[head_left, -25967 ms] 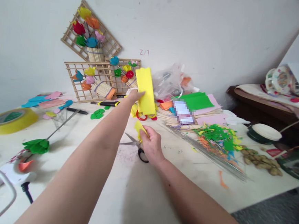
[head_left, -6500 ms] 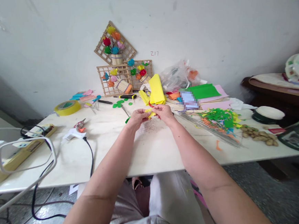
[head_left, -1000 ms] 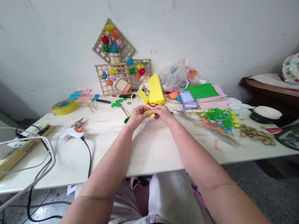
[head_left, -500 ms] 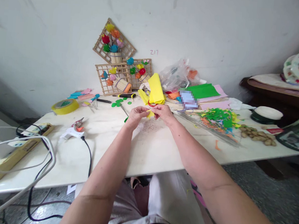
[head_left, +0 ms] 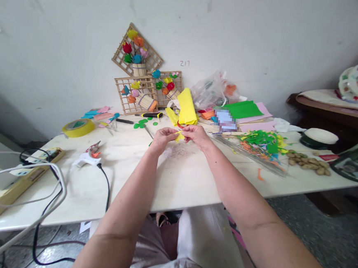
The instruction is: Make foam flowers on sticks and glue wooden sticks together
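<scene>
Nearest: the black cord (head_left: 109, 192) runs to the table edge (head_left: 180, 198) beside your left forearm (head_left: 131, 194). Snag it and what looks like a white glue gun (head_left: 87, 158) on its end could get dragged.

Next out: left hand (head_left: 163, 137) and right hand (head_left: 198, 136) over the tabletop, fingertips of both pinched on the small yellow piece (head_left: 180, 136) between them. Looks thin; uneven pull could tear it. Fingers hide most of it, so can't tell how it's folded.

Wire bundle (head_left: 252, 155) lies right of your right hand; a wrist swing could scatter it.

Just beyond: loose green discs (head_left: 141, 125), easily brushed away. Red handle (head_left: 182, 126) by the yellow sheet (head_left: 187, 106); a blind forward reach could catch either.

At the wall, flower frames (head_left: 140, 70) seem only propped; a bump might topple them.
</scene>
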### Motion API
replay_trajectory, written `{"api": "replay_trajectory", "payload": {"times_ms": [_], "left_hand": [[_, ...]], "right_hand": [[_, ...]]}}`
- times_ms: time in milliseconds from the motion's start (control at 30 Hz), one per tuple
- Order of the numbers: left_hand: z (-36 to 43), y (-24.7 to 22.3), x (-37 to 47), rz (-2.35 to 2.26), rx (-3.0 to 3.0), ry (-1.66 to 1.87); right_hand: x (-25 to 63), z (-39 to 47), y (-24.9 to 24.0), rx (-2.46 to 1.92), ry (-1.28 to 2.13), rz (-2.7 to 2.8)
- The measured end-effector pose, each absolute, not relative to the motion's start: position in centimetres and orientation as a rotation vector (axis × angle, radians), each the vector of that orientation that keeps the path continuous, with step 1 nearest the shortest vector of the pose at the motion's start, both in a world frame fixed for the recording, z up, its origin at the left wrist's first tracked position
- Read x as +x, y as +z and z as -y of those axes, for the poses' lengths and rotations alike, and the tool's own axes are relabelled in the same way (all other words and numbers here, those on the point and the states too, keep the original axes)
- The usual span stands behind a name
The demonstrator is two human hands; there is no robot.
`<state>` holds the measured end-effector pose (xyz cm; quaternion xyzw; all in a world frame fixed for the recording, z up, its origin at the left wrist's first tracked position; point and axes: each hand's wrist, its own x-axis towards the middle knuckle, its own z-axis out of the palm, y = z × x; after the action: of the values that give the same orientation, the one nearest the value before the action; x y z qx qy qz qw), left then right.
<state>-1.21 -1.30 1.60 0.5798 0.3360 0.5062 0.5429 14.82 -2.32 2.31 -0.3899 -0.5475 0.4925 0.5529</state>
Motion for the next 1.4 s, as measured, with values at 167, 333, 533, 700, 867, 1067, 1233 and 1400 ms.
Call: {"api": "replay_trajectory", "payload": {"times_ms": [167,333,533,700,867,1067,1233,1400], "left_hand": [[1.22,1.59,-1.27,-0.789,1.388,1.208],[1.45,1.79,-1.20,-0.809,1.359,1.177],[1.54,1.75,-1.04,-0.807,1.346,1.191],[1.61,1.78,-1.06,-0.771,1.297,1.193],[1.67,1.83,-1.10,-0.723,1.246,1.192],[1.75,1.93,-1.12,-0.720,1.224,1.194],[1.78,1.95,-1.15,-0.716,1.233,1.184],[1.83,2.00,-1.18,-0.743,1.271,1.183]], "right_hand": [[14.87,2.23,2.28,-0.908,1.177,1.284],[14.80,2.40,2.37,-0.911,1.185,1.284],[14.75,2.53,2.51,-0.883,1.184,1.286],[14.71,2.60,2.55,-0.846,1.190,1.267],[14.76,2.40,2.32,-0.808,1.212,1.265],[14.90,2.35,2.25,-0.784,1.234,1.292],[14.90,2.62,2.48,-0.790,1.232,1.317],[14.88,2.89,2.76,-0.798,1.206,1.341]]}}
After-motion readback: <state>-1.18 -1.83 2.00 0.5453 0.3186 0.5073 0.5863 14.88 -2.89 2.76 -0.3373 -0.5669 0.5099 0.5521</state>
